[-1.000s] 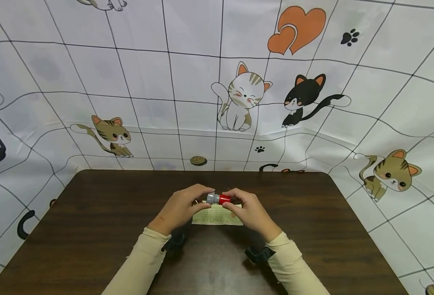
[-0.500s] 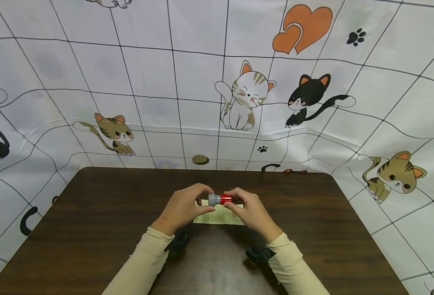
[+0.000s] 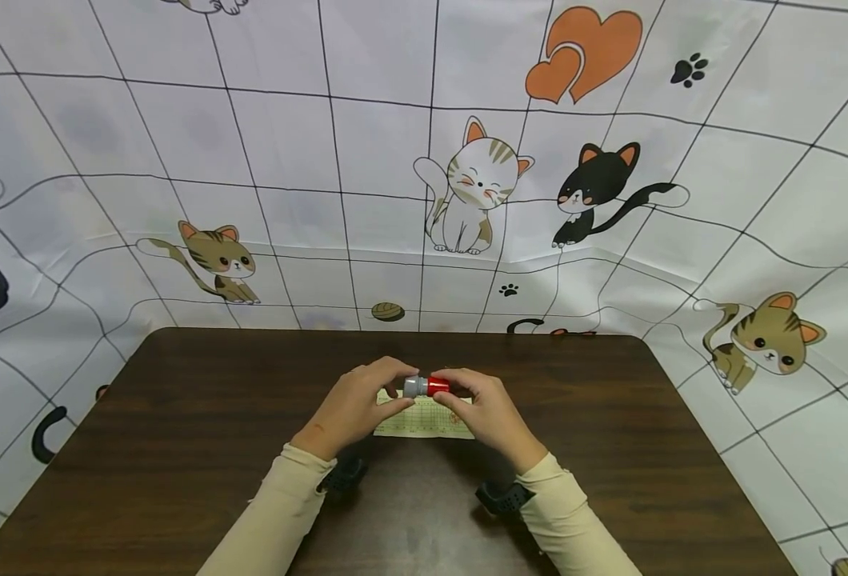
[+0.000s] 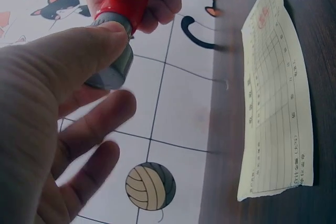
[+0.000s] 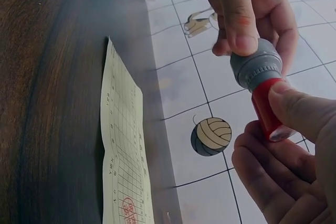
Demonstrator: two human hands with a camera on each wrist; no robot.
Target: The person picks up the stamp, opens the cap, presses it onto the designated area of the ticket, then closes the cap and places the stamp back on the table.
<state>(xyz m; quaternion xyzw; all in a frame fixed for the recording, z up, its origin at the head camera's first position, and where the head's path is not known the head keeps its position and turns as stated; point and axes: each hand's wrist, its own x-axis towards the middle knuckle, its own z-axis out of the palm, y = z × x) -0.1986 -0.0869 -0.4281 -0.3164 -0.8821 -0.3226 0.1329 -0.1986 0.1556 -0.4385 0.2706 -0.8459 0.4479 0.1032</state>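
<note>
Both hands hold a small red-and-grey cylinder, shaped like a hand stamp, level above the table. My left hand pinches its wider grey end between thumb and fingers. The other fingers of that hand spread below it in the left wrist view. With thumb and fingertips, my right hand grips the red part, which has a shiny tip. A pale yellow printed slip with ruled lines and a red round mark lies on the table, under and just in front of the hands.
The dark wood-grain table has rounded back corners. Behind it and along its sides hangs a white sheet with black grid lines and cartoon cats. Dark wrist devices sit under both forearms, near the tabletop.
</note>
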